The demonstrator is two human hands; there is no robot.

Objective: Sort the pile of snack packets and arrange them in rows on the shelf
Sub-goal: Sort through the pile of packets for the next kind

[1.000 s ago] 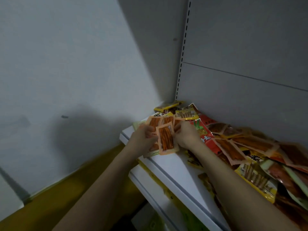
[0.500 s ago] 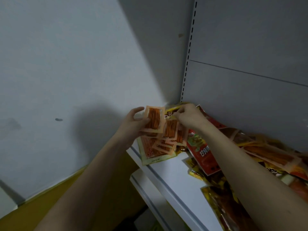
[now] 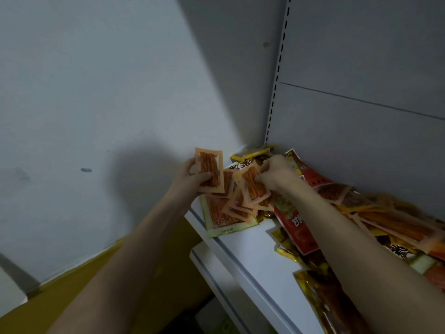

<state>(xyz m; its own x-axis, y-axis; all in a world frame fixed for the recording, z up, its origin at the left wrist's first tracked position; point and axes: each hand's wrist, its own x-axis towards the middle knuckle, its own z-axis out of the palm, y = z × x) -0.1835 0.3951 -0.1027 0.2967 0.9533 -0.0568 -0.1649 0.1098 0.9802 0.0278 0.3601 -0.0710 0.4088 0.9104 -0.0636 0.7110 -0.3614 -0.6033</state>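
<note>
A pile of snack packets (image 3: 375, 213) in orange, red and yellow covers the white shelf (image 3: 250, 251) from its left end to the right edge of view. My left hand (image 3: 192, 175) holds one small orange packet (image 3: 210, 169) upright at the shelf's left end, thumb across its front. My right hand (image 3: 277, 173) pinches another small orange packet (image 3: 251, 186) among several like it, which lie fanned over a larger orange packet (image 3: 221, 218). A red packet (image 3: 296, 227) lies partly under my right forearm.
The grey back panel (image 3: 361, 141) with its slotted upright (image 3: 277, 75) stands right behind the pile. A white wall (image 3: 96, 104) closes the left side. A lower white shelf (image 3: 216, 268) juts out beneath, above a yellow floor (image 3: 72, 288).
My left hand has lifted one small orange packet a little higher and apart from the fanned packets. My right hand has closed onto another small orange packet in the fan.
</note>
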